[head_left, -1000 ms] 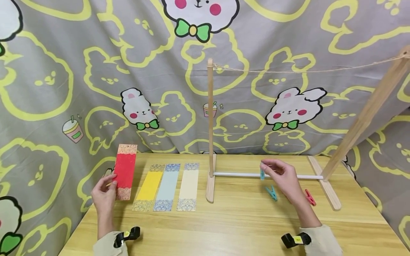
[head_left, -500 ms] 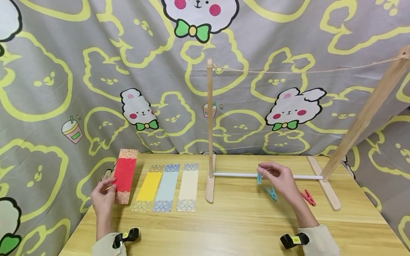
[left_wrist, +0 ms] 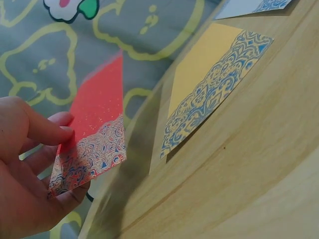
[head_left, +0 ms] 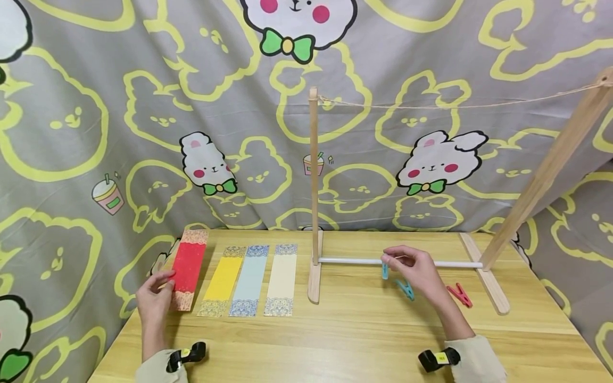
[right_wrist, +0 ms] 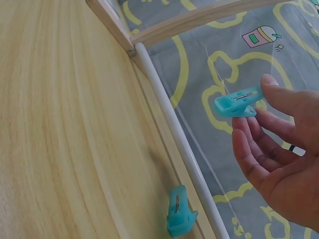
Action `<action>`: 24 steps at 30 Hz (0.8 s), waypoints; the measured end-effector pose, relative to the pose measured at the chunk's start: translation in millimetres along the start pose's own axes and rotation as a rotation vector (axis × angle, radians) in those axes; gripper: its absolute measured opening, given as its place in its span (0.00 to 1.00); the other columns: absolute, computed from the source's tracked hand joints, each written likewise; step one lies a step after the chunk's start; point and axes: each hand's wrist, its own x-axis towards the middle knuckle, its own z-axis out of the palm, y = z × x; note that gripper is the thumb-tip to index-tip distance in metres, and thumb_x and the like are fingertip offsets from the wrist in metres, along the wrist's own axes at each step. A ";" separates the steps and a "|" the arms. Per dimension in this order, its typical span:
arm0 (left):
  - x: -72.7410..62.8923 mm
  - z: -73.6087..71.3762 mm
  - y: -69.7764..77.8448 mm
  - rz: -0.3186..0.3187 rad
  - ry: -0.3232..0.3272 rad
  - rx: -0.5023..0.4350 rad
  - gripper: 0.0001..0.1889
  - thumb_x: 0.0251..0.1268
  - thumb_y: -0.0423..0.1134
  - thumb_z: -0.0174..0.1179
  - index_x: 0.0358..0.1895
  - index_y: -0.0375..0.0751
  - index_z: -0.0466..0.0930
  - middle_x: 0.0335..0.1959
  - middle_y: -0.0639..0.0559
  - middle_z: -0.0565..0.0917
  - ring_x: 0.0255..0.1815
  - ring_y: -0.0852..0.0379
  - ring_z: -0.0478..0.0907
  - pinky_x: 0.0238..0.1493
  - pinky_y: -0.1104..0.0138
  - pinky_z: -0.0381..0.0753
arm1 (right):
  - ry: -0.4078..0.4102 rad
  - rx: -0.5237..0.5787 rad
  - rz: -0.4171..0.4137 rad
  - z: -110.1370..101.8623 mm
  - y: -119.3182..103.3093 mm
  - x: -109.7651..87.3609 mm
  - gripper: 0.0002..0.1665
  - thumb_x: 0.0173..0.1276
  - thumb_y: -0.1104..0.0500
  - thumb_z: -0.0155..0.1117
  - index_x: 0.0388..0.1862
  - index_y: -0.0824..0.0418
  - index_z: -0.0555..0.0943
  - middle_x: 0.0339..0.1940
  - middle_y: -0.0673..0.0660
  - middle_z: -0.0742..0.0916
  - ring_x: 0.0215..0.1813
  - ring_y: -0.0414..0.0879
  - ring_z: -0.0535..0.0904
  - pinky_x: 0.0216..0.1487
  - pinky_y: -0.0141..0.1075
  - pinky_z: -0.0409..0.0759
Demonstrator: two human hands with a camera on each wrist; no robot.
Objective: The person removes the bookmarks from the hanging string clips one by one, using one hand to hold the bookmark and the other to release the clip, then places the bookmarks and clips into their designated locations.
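My left hand (head_left: 154, 298) pinches the left edge of a red paper strip (head_left: 189, 266) with lace-patterned ends. In the left wrist view the red strip (left_wrist: 102, 109) is tilted up off the table, thumb on one face and fingers behind. My right hand (head_left: 415, 268) pinches a turquoise clothespin (right_wrist: 239, 102) between thumb and fingers, above the table by the rack's white rod (head_left: 351, 260). Below that hand lies a second turquoise clothespin (head_left: 405, 290). To its right is a red clothespin (head_left: 460, 295).
Yellow (head_left: 224, 279), pale blue (head_left: 250, 279) and cream (head_left: 281, 279) strips lie side by side on the wooden table (head_left: 306, 346). A wooden rack stands right of them, with a left post (head_left: 314, 175), a right post (head_left: 546, 175) and a string (head_left: 412, 108) between their tops. A patterned curtain (head_left: 268, 122) hangs behind.
The red strip has come down toward the table in my left hand. My right hand has shifted slightly left and down with its clothespin, exposing more of the red clothespin.
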 end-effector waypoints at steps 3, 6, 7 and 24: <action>-0.3 -1.0 -1.1 -0.013 -0.010 0.023 0.13 0.69 0.23 0.58 0.54 0.29 0.82 0.27 0.71 0.81 0.26 0.69 0.76 0.15 0.71 0.75 | -0.008 -0.017 -0.005 1.6 2.9 0.5 0.21 0.73 0.54 0.69 0.57 0.67 0.84 0.47 0.60 0.89 0.43 0.47 0.87 0.44 0.34 0.85; 0.1 -1.0 -2.0 -0.011 -0.015 0.044 0.13 0.68 0.22 0.58 0.54 0.29 0.82 0.26 0.71 0.80 0.25 0.68 0.75 0.15 0.71 0.75 | -0.011 -0.029 0.000 3.0 5.6 0.9 0.21 0.73 0.52 0.70 0.55 0.67 0.85 0.46 0.60 0.89 0.42 0.47 0.87 0.44 0.34 0.86; 0.4 -1.0 -2.5 -0.001 -0.017 0.050 0.13 0.68 0.22 0.58 0.54 0.28 0.82 0.26 0.70 0.80 0.25 0.68 0.75 0.16 0.71 0.75 | -0.010 -0.035 0.002 3.3 6.2 0.7 0.21 0.73 0.52 0.70 0.55 0.67 0.85 0.46 0.59 0.89 0.42 0.47 0.87 0.44 0.34 0.85; 2.6 2.3 -9.4 0.028 -0.015 0.077 0.14 0.65 0.20 0.59 0.53 0.25 0.83 0.25 0.68 0.82 0.26 0.77 0.74 0.25 0.79 0.73 | -0.007 -0.148 -0.028 8.7 14.5 1.2 0.15 0.70 0.50 0.72 0.48 0.59 0.88 0.41 0.53 0.90 0.38 0.42 0.83 0.39 0.31 0.82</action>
